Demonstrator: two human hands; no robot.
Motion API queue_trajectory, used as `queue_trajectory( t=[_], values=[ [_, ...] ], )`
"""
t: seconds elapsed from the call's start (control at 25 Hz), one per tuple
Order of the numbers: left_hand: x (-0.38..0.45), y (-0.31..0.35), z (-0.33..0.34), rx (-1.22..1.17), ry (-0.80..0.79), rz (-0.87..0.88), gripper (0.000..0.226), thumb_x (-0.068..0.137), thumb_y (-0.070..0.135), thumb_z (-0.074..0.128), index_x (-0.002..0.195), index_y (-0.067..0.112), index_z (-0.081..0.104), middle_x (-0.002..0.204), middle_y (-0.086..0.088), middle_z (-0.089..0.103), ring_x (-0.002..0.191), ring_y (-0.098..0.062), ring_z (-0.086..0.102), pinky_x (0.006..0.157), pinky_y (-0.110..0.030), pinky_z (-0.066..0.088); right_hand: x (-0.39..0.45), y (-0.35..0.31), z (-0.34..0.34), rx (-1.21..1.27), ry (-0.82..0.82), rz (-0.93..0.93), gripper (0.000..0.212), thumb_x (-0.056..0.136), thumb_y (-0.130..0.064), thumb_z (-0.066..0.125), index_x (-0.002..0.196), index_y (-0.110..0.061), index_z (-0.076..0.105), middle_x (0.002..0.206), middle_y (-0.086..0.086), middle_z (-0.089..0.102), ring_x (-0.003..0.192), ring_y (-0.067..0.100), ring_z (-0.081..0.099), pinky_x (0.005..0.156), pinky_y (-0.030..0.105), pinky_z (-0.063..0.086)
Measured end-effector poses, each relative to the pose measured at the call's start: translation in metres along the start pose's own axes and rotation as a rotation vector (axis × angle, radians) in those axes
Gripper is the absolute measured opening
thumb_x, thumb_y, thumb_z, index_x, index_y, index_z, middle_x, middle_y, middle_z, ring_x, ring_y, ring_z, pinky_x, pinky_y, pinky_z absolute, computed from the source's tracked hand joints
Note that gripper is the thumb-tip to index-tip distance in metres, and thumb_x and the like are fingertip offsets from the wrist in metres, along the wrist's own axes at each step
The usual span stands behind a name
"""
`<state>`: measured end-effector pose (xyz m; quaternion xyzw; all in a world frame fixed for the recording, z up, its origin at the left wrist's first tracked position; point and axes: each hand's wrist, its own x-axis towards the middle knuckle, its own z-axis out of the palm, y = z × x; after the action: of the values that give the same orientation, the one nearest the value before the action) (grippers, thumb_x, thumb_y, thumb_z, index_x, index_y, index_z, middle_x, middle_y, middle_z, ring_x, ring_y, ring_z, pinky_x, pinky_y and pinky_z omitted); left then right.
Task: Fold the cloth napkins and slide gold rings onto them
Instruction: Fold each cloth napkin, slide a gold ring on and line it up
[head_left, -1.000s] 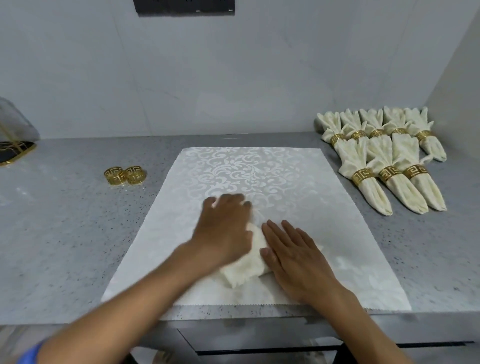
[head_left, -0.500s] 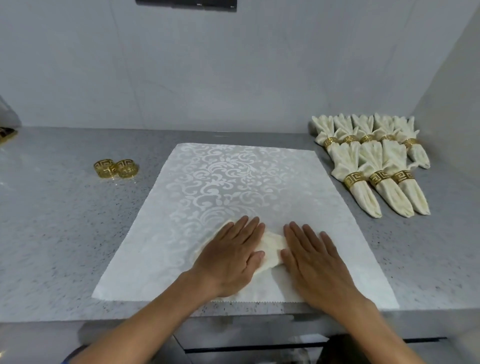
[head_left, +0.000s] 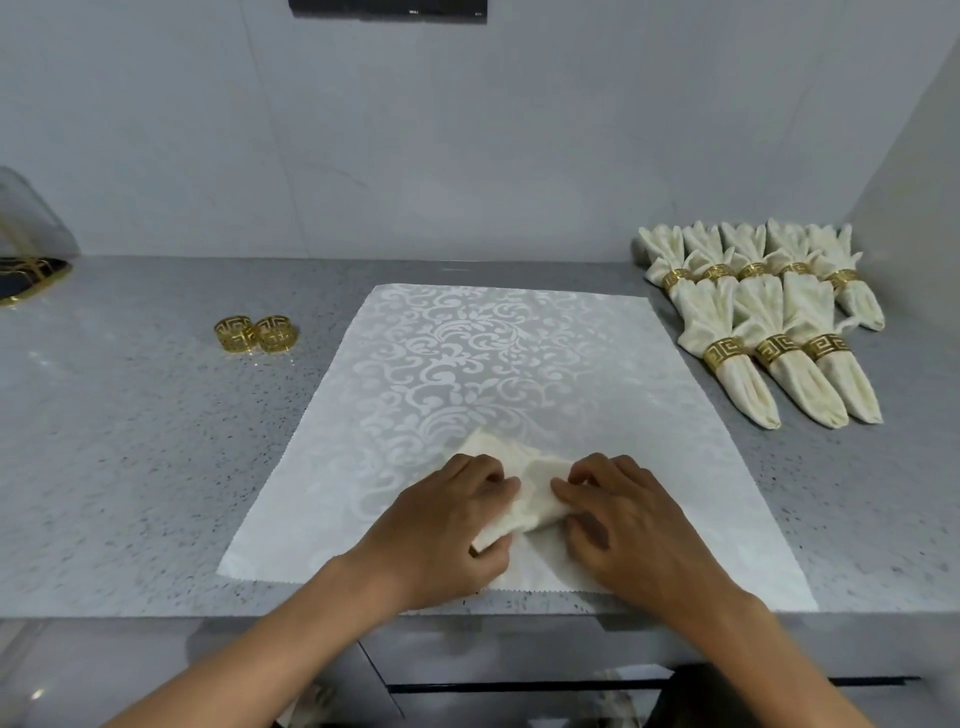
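Cream folded cloth napkin (head_left: 519, 488) lies btwn both hands near table front, long axis diagonal. Left hand (head_left: 447, 525) & right hand (head_left: 623, 519) pinch it; two loose gold rings (head_left: 257, 334) far-left, nearer left hand.

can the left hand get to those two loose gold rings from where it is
Probably yes. The two gold rings lie on bare counter, up and left of the left hand, with nothing between. But that hand grips the folded napkin and would have to let go first.
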<state>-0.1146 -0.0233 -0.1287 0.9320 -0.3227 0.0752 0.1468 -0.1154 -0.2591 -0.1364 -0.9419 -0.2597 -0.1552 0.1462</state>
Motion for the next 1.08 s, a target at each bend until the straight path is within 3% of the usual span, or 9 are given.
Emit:
queue_trajectory(
  t=[0.16,0.28,0.44,0.52,0.6,0.72,0.84,0.92,1.08],
  values=[
    [0.007,0.009,-0.001,0.043,0.111,-0.042,0.021,0.077,0.028,0.054,0.096,0.023,0.06,0.084,0.011,0.057,0.075,-0.012,0.055,0.057,-0.029,0.048,0.004,0.003,0.002,0.016,0.019,0.012,0.031,0.076,-0.015,0.055,0.102,-0.021,0.07,0.098,-0.009,0.06,0.081,0.014,0.054,0.07,0.026,0.044],
    [0.017,0.001,-0.017,-0.201,0.082,-0.234,0.006,0.086,0.03,0.064,0.091,0.028,0.059,0.074,0.01,0.061,0.068,-0.01,0.055,0.062,-0.026,0.043,0.009,0.013,-0.001,0.08,-0.004,0.059,0.031,0.08,-0.021,0.05,0.1,-0.026,0.073,0.09,-0.011,0.058,0.076,0.009,0.049,0.068,0.02,0.033],
    [0.036,-0.013,-0.029,-0.576,-0.038,-0.457,0.018,0.083,0.024,0.075,0.075,0.013,0.064,0.06,0.009,0.061,0.063,-0.006,0.061,0.06,-0.026,0.042,0.021,0.035,-0.024,0.342,-0.171,0.193,0.015,0.092,-0.022,0.064,0.1,-0.032,0.073,0.092,-0.021,0.061,0.089,0.0,0.052,0.075,0.016,0.035],
    [0.044,-0.021,-0.027,-0.696,-0.037,-0.587,0.025,0.081,0.02,0.078,0.07,0.013,0.057,0.065,0.004,0.061,0.062,-0.011,0.059,0.059,-0.026,0.04,0.025,0.041,-0.032,0.437,-0.222,0.266,0.015,0.093,-0.021,0.065,0.102,-0.032,0.071,0.094,-0.02,0.065,0.091,-0.006,0.054,0.076,0.011,0.039],
    [0.05,-0.028,-0.025,-0.753,-0.032,-0.635,0.022,0.08,0.023,0.079,0.088,0.02,0.059,0.086,0.001,0.067,0.073,-0.012,0.061,0.066,-0.028,0.045,0.026,0.042,-0.031,0.519,-0.161,0.36,0.013,0.09,-0.021,0.069,0.098,-0.031,0.069,0.089,-0.015,0.066,0.082,-0.007,0.056,0.072,0.008,0.04],
    [0.05,-0.03,-0.022,-0.639,0.021,-0.548,0.029,0.085,0.027,0.071,0.104,0.036,0.051,0.089,-0.006,0.068,0.066,-0.013,0.054,0.066,-0.033,0.045,0.022,0.04,-0.024,0.519,-0.03,0.419,0.01,0.088,-0.022,0.072,0.083,-0.029,0.066,0.077,-0.013,0.065,0.072,0.0,0.056,0.066,0.011,0.042],
    [0.047,-0.028,-0.015,-0.549,0.034,-0.443,0.024,0.088,0.027,0.063,0.103,0.041,0.05,0.074,0.001,0.067,0.064,-0.013,0.056,0.067,-0.036,0.046,0.015,0.04,-0.021,0.482,0.047,0.394,0.014,0.09,-0.017,0.069,0.081,-0.027,0.07,0.082,-0.015,0.064,0.08,0.002,0.058,0.069,0.011,0.043],
    [0.044,-0.029,-0.012,-0.446,0.058,-0.392,0.021,0.088,0.031,0.064,0.102,0.042,0.054,0.081,0.006,0.062,0.072,-0.01,0.054,0.067,-0.032,0.043,0.01,0.04,-0.018,0.429,0.073,0.367,0.013,0.09,-0.018,0.069,0.082,-0.028,0.07,0.086,-0.015,0.062,0.084,0.003,0.057,0.071,0.014,0.043],
    [0.045,-0.033,-0.009,0.241,0.245,0.08,0.015,0.08,0.02,0.073,0.093,0.025,0.069,0.099,0.003,0.056,0.085,-0.019,0.052,0.07,-0.032,0.04,0.002,0.042,-0.017,0.383,0.112,0.325,0.009,0.087,-0.021,0.072,0.083,-0.028,0.07,0.082,-0.016,0.062,0.085,0.004,0.056,0.07,0.014,0.042]
  ],
)
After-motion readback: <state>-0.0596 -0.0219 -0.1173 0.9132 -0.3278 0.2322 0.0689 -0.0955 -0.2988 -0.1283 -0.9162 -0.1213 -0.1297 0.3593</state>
